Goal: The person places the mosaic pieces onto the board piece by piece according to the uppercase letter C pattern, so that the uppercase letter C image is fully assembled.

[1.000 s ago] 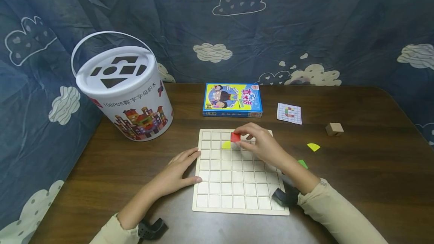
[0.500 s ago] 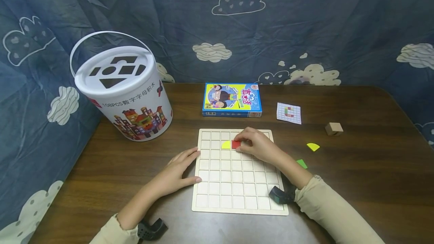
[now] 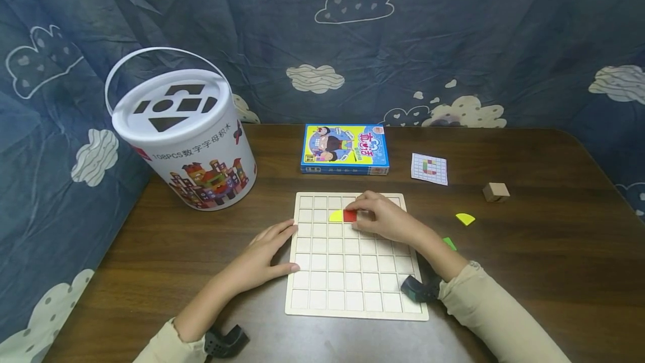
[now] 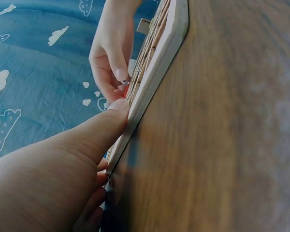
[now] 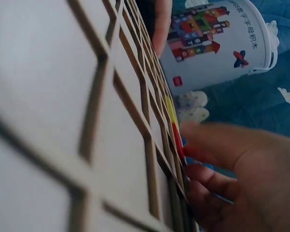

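Observation:
A pale wooden grid board [image 3: 353, 280] lies on the table in front of me. My right hand [image 3: 387, 218] pinches a flat red square tile [image 3: 350, 215] between thumb and fingers, in a cell of the board's second row. Directly left of it, a yellow quarter-circle tile [image 3: 336, 216] lies in the neighbouring cell. My left hand [image 3: 263, 255] rests at the board's left edge with fingers extended. In the left wrist view its thumb [image 4: 117, 108] touches the board's rim. The right wrist view shows the red tile [image 5: 178, 140] low against the grid, right by the fingertips.
Right of the board are a second yellow quarter-circle tile [image 3: 466, 219], a green tile [image 3: 450, 243] partly behind the right forearm, and a wooden cube [image 3: 496, 192]. A pattern card [image 3: 429, 169] and a blue-yellow box [image 3: 345, 164] lie behind. A white bucket [image 3: 211, 156] stands at back left.
My right hand has moved the red tile slightly toward me and down into the cell beside the yellow one, then shifted it a little left. The left hand stays put.

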`<state>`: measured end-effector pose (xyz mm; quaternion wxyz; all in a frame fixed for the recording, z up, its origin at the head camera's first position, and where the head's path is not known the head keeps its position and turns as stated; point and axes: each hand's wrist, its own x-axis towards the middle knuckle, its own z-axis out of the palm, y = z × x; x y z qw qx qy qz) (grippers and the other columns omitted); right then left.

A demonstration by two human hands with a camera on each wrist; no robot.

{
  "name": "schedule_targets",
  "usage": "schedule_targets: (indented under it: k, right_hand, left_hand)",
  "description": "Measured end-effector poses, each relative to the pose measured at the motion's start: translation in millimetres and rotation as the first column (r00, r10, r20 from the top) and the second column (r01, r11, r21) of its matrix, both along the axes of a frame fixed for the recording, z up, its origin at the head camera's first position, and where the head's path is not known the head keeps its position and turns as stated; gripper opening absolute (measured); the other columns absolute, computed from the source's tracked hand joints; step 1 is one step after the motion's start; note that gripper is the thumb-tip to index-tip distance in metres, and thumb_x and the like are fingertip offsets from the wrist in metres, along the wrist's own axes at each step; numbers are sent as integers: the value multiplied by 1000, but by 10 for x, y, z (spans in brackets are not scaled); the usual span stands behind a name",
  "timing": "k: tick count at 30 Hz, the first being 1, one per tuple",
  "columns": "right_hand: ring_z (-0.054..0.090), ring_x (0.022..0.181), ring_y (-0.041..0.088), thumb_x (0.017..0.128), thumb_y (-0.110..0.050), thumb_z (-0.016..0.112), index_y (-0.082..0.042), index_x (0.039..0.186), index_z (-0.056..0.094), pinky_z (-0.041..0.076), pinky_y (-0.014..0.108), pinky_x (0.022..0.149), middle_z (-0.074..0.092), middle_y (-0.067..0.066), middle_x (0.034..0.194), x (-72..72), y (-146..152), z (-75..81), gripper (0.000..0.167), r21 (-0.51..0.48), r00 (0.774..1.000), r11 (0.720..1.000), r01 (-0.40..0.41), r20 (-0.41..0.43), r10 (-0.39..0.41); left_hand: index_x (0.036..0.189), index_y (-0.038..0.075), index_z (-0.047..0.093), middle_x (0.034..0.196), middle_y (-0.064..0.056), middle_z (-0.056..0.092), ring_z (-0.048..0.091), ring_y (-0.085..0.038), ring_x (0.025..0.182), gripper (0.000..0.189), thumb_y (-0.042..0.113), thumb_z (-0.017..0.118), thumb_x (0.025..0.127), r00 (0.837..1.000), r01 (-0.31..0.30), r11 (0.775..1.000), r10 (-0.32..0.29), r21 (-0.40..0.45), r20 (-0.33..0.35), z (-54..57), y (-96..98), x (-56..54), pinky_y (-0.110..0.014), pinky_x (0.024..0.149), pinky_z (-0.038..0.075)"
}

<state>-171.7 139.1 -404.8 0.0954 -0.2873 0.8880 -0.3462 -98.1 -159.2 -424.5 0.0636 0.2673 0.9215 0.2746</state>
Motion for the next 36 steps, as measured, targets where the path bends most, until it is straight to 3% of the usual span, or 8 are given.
schedule_targets:
  k: [6,11,17,28,33,36]
  right_hand:
    - [50,104,21,82,-25,66,-11,124,54,42,41,87,51,1,121,64,115,199,46,-31,998,999,-13,64,15]
    - [49,108,27,82,-21,67,-9,124,53,42,47,86,51,5,124,139,299,376,46,-83,999,997,-10,-48,6]
    - [42,116,32,79,-16,70,-8,124,53,36,55,88,49,11,125,254,677,471,49,-43,987,994,98,-124,-103]
    - [39,112,41,80,-22,69,-6,128,48,32,63,81,44,20,125,418,1470,243,54,26,947,951,310,-99,-306]
    - [35,114,44,83,-29,65,-2,128,45,28,65,83,42,24,126,407,1654,96,56,106,940,934,341,-51,-337]
    - [41,107,41,84,-28,64,0,125,47,33,60,82,45,23,122,397,1716,40,53,139,945,934,328,-47,-324]
  left_hand:
    - [141,13,31,146,-3,24,23,-26,130,79,55,56,80,1000,-3,1000,3,2,8,-12,8,-5,-49,101,22]
    - [141,13,31,145,-3,24,23,-26,130,78,54,57,80,1000,-5,1000,5,6,12,-9,8,-3,-50,101,21]
    - [141,13,31,145,-3,24,23,-26,130,78,54,57,80,1000,-8,1000,7,2,18,2,13,-4,-50,100,21]
    - [141,14,30,146,-2,22,22,-27,130,78,55,56,80,999,-6,1000,6,0,39,2,24,-7,-52,100,21]
    - [141,14,30,146,-2,22,22,-26,130,78,55,56,80,999,-12,1000,12,-1,40,11,14,0,-52,100,20]
    - [141,14,30,146,-2,22,22,-27,130,78,55,56,80,999,-13,1000,12,2,36,16,14,3,-52,100,21]
